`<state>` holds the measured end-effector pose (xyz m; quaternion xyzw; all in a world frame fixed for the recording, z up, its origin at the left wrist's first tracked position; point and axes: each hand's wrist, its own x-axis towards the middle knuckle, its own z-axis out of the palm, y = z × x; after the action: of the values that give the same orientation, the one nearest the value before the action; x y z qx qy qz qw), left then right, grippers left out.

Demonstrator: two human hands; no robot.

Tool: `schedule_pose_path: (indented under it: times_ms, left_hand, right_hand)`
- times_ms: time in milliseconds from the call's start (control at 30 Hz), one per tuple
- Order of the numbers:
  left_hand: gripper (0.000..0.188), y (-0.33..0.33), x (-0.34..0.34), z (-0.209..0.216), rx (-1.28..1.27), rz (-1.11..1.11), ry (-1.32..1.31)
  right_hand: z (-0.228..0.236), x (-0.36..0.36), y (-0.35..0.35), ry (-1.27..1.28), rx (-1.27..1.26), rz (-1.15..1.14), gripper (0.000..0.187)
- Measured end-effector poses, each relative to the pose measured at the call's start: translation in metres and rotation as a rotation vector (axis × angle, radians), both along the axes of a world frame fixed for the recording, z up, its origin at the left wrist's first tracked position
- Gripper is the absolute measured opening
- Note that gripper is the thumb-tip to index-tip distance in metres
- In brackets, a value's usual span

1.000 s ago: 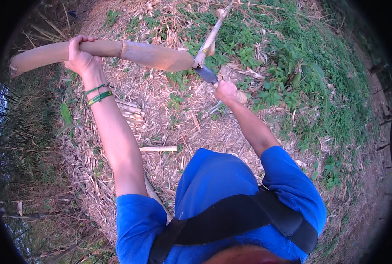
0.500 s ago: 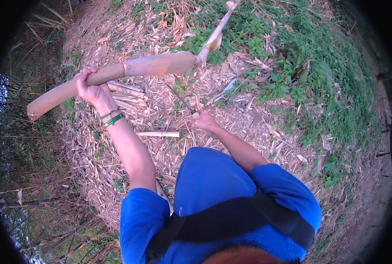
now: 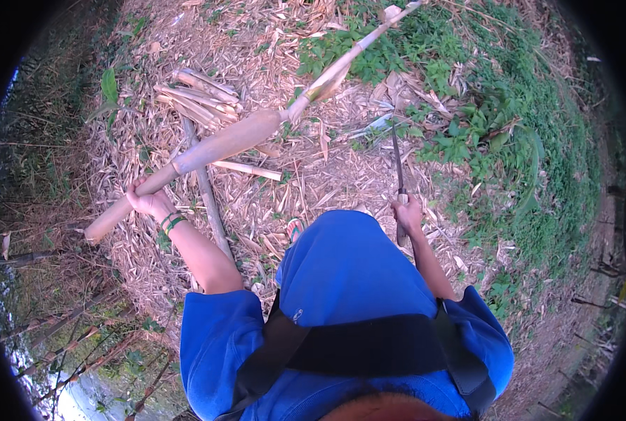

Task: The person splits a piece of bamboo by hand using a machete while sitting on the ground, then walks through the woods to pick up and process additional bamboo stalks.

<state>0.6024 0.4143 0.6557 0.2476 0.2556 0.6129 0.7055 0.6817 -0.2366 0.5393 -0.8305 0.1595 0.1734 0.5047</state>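
My left hand point(image 3: 149, 198) is wrapped round a long bamboo culm point(image 3: 227, 139) near its thick end. The culm slants from lower left to far right; its thick tan part narrows to a thin pale length partly covered by dry sheath. To the right, my right hand point(image 3: 409, 212) grips the wooden handle of a machete point(image 3: 397, 158). Its narrow dark blade points away from me, apart from the culm. Below the culm lies a short split bamboo piece point(image 3: 248, 169) on the ground.
A pile of split bamboo strips point(image 3: 199, 97) lies beyond the culm. A grey pole point(image 3: 209, 203) rests on the litter, passing under the culm. Dry leaves and chips cover the ground point(image 3: 327, 182); green weeds point(image 3: 495, 133) grow at right. Brush and stems point(image 3: 39, 147) stand at left.
My left hand has lowered the culm nearer to me, swinging its thick end down. My right hand has moved right, and the machete blade now points straight away instead of toward the left.
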Motion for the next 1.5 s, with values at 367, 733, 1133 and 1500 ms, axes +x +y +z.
schedule_pose_path:
  times_ms: [367, 733, 1133, 1500]
  left_hand:
    - [0.064, -0.167, -0.037, -0.188, -0.782, 0.321, 0.64]
    - [0.036, -0.286, -0.084, -0.248, -0.792, 0.257, 0.964]
    - [0.043, -0.417, -0.114, -0.117, -0.579, -0.133, 0.513]
    - [0.048, -0.406, -0.227, -0.112, -0.865, -0.539, 0.497]
  right_hand:
    - [-0.041, 0.009, -0.009, 0.204, 0.216, 0.195, 0.015]
    - [-0.049, -0.002, -0.096, 0.426, 0.085, 0.374, 0.034]
    - [-0.093, -0.08, 0.054, 0.458, 0.742, 0.213, 0.062]
    - [-0.098, -0.16, 0.179, 0.376, 0.714, -0.226, 0.055]
